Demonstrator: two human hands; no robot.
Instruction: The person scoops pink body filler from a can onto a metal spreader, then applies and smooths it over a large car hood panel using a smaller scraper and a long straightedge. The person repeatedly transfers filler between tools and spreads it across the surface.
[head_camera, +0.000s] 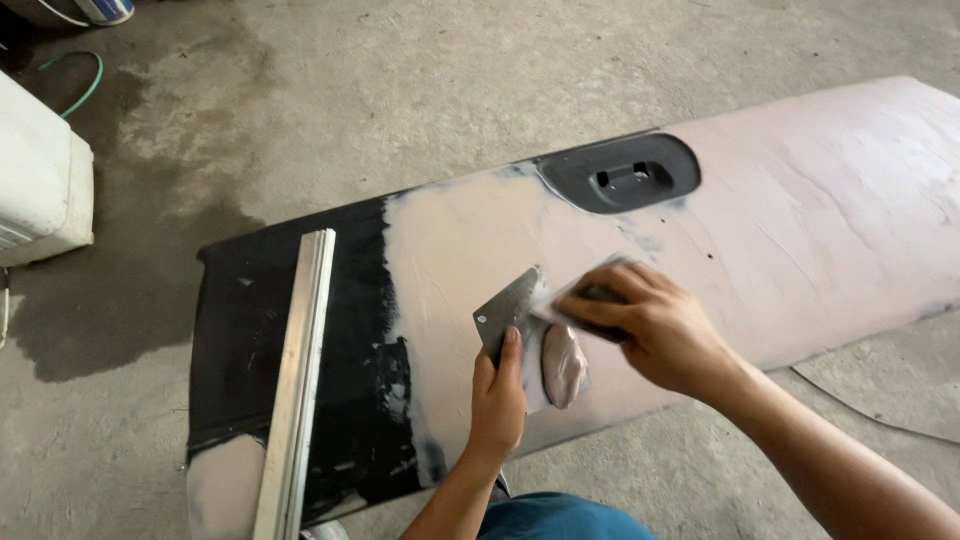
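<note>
Two hands work over a big car panel (800, 220) that lies flat on the concrete floor (400, 80). Left hand (497, 400) is closed around a flat metal board (508, 315) with a lump of pink putty (563, 365) on it. Right hand (655, 325) is closed on a small scraper (590, 295), which touches the board. Both are near the panel's front edge. One long metal bar (297, 370) lies across the panel's dark left end.

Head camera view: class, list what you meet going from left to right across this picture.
White box → metal straightedge lying on the panel's black part → left hand holding a metal plate with a lump of pinkish filler → right hand with a spreader → the panel's filler-coated area.
</note>
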